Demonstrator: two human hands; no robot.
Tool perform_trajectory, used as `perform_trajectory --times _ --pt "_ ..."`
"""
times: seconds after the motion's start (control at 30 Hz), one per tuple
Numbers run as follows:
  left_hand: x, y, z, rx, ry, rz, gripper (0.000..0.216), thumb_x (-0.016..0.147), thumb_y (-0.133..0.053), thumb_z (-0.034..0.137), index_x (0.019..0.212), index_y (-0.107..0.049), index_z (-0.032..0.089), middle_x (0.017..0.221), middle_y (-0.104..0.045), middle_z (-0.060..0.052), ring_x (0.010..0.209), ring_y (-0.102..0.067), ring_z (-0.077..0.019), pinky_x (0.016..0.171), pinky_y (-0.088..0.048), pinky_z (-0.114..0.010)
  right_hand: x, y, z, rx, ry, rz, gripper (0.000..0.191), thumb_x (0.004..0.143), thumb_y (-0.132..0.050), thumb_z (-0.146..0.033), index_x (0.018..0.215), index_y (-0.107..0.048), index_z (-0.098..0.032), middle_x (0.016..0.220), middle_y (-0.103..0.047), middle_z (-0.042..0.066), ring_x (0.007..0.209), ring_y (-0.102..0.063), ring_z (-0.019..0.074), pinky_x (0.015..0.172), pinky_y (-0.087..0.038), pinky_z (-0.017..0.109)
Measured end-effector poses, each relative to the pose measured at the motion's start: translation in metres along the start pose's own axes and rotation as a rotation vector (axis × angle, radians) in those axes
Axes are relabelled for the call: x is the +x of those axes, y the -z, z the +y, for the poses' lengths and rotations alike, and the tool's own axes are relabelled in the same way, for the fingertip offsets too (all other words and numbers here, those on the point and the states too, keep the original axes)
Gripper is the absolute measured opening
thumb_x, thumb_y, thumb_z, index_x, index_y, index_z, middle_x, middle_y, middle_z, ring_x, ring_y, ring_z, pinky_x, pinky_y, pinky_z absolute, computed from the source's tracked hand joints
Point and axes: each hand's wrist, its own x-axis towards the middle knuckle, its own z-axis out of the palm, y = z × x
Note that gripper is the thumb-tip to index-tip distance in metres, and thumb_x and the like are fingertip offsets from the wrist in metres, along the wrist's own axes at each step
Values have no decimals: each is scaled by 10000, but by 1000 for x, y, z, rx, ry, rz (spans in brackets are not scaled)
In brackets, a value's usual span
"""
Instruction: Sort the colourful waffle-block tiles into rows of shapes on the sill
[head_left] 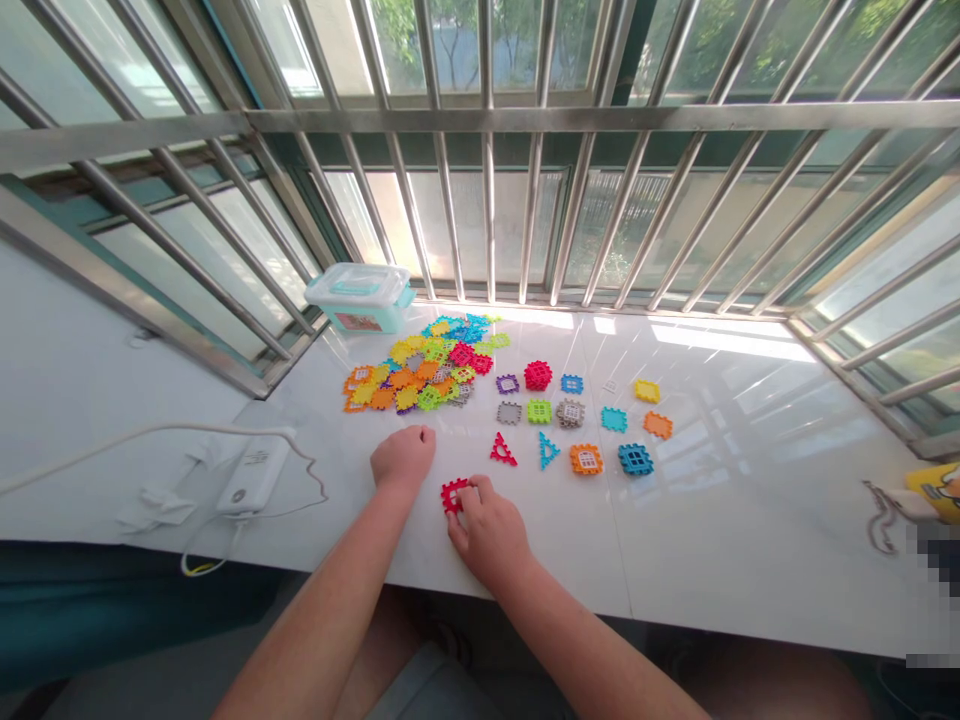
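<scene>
My right hand [491, 530] has its fingers closed on a red square building tile [452, 495] with notched edges, low over the white tabletop near its front edge. My left hand [403, 458] rests on the table as a fist, and whether anything is inside it is hidden. Just beyond the fist lies a heap of mixed tiles [420, 375] in orange, yellow, green, blue and red. To the right, tiles are laid out in rough rows, among them a red triangle [502, 450], a blue triangle [548, 451], an orange tile [586, 459] and a red stack [538, 376].
A lidded plastic box [360, 298] stands at the back left against metal window bars [487, 210]. On the left lie a white power strip [255, 470] with cables and crumpled tissue [161, 505]. A yellow item [934, 492] with a chain sits at the far right.
</scene>
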Motion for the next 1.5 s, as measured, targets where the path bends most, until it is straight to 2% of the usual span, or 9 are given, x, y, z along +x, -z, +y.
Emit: perform_trajectory --times 1.5 --pt "0 2 -1 -19 -5 -32 523 995 -319 381 1005 -818 224 962 -778 -150 863 -718 -299 738 -489 -359 1 3 -1 20 4 8 190 944 -613 -340 1083 -644 -214 1263 -612 101 738 -607 148 642 -425 268"
